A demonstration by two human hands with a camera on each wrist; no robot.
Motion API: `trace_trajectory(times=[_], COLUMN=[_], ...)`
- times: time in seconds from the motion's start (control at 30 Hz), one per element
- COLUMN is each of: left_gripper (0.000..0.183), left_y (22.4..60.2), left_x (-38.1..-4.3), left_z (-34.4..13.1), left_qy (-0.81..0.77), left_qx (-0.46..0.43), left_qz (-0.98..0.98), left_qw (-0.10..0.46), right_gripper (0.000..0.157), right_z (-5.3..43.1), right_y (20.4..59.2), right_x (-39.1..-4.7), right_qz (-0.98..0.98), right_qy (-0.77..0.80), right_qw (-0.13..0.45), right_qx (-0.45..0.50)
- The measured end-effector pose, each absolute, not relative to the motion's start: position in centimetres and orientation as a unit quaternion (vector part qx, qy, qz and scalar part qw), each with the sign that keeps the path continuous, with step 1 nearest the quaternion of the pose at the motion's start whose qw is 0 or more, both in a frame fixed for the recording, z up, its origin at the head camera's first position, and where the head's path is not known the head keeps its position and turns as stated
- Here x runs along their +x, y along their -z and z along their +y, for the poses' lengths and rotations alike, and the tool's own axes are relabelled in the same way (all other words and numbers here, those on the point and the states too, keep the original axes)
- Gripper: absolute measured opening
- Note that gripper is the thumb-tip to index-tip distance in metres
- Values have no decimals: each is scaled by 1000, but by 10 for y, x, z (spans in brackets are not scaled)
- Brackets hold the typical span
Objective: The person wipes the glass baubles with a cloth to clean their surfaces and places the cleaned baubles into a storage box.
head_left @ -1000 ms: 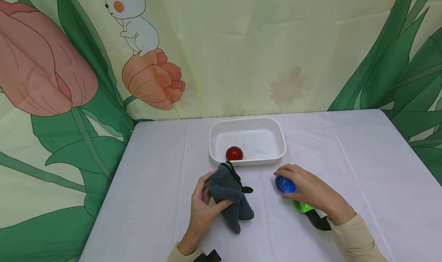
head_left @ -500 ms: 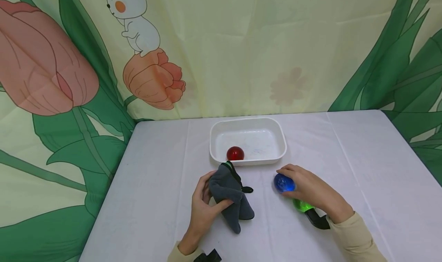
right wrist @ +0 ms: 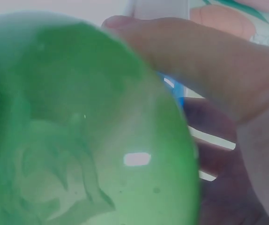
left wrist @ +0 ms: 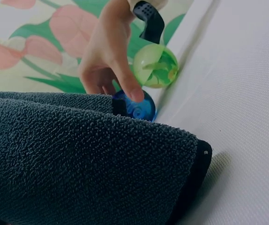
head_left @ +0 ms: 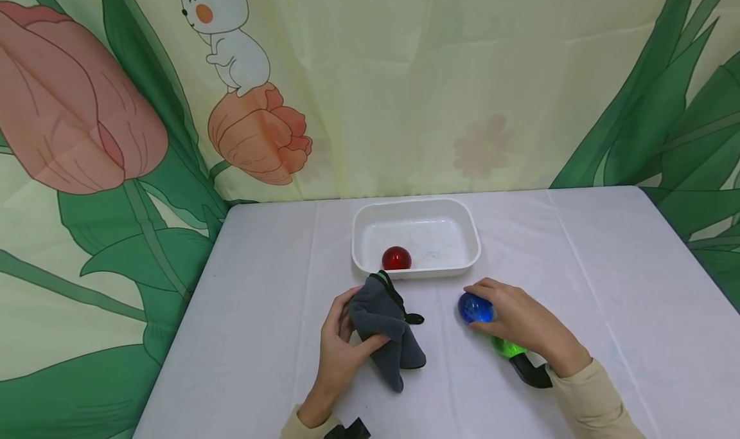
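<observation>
My left hand [head_left: 341, 362] grips a folded dark grey towel [head_left: 378, 317] with black edging, thumb over its front. In the left wrist view the terry towel [left wrist: 87, 159] fills the lower left. To the right, my right hand [head_left: 520, 317] holds a clear blue ball [head_left: 475, 308] between thumb and fingers. A clear green ball [head_left: 509, 346] lies just behind the blue one, partly hidden by that hand. The green ball [right wrist: 87, 126] looms large in the right wrist view, covering most of the blue ball. A red ball [head_left: 396, 258] sits in the white tray [head_left: 445, 273].
The tray stands at the back middle of the white-covered table [head_left: 266, 285]. A printed curtain [head_left: 393, 92] with flowers and leaves hangs behind the table. Black camera straps [head_left: 530, 371] are on both wrists.
The blue ball and my right hand have shifted very slightly left. My left hand and the towel stay in place. The head view tilts a little.
</observation>
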State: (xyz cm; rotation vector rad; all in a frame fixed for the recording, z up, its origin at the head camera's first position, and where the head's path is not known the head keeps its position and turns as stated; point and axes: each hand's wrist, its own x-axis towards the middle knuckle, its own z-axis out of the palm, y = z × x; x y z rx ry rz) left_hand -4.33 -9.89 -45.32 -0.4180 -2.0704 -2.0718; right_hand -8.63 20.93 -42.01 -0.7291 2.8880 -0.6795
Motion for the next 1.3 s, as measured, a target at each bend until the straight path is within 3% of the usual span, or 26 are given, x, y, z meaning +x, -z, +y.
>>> trace_trajectory(times=[1.3], left_gripper=[75], left_y=[440], left_x=[-53], left_z=[-92], left_qy=[684], left_qx=[-163], left_qz=[-705], left_qw=[91], right_gripper=[71], right_z=[176], right_y=[396], right_x=[-82], right_qz=[889], right_qy=[325], right_qw=[-113], right_qx=[-303])
